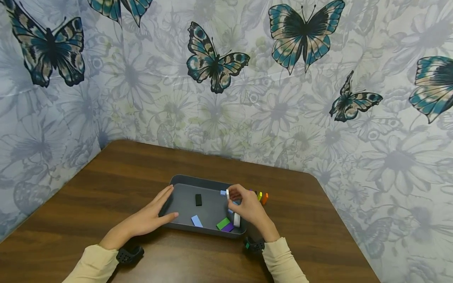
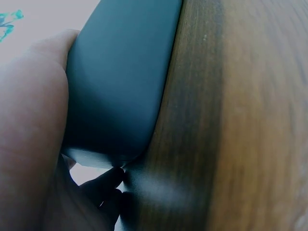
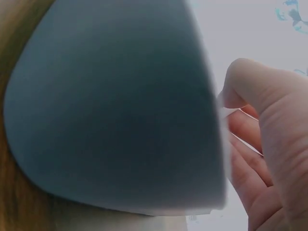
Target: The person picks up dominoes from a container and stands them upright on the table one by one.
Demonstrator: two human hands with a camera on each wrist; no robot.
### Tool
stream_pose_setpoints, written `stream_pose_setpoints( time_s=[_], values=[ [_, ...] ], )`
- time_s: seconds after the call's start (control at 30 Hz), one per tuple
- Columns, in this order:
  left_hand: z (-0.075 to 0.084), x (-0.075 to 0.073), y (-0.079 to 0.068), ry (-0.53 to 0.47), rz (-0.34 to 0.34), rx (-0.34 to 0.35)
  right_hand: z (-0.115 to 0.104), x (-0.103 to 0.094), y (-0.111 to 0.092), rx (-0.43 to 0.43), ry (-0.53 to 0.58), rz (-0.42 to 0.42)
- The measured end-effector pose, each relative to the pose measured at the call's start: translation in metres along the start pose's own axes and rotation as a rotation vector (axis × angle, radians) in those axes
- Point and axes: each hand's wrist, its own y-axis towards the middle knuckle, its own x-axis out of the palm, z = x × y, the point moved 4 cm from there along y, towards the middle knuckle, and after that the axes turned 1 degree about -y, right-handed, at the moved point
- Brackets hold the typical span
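Observation:
A shallow grey tray (image 1: 184, 204) lies on the table. My left hand (image 1: 146, 217) rests along its left end, fingers stretched out and thumb spread over the near rim. My right hand (image 1: 252, 207) pinches a small white block (image 1: 227, 194) between thumb and fingers over the tray's right side. Inside the tray lie a black block (image 1: 198, 200), a light blue block (image 1: 196, 221), a green block (image 1: 222, 223), a purple block (image 1: 228, 227) and another white block (image 1: 236, 220). More light blue shows beside the right hand, partly hidden. The tray's outer wall (image 2: 120, 72) fills much of the left wrist view.
Past the right hand, a yellow block (image 1: 260, 195) and an orange block (image 1: 265, 198) stand outside the tray, with others partly hidden behind the hand. The brown wooden table (image 1: 141, 165) meets a butterfly-patterned wall covering (image 1: 170, 118) at the back.

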Motion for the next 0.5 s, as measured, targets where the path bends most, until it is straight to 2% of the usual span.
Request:
stream_pose_setpoints(
  time_s=[0.2, 0.5],
  values=[
    [0.0018, 0.0025, 0.0005, 0.006, -0.003, 0.006, 0.0058, -0.0026, -0.0023, -0.006, 0.008, -0.005],
    [0.003, 0.0068, -0.0035, 0.008, -0.004, -0.009, 0.0061, -0.0101, -0.004, -0.063, 0.015, 0.025]
  ],
)
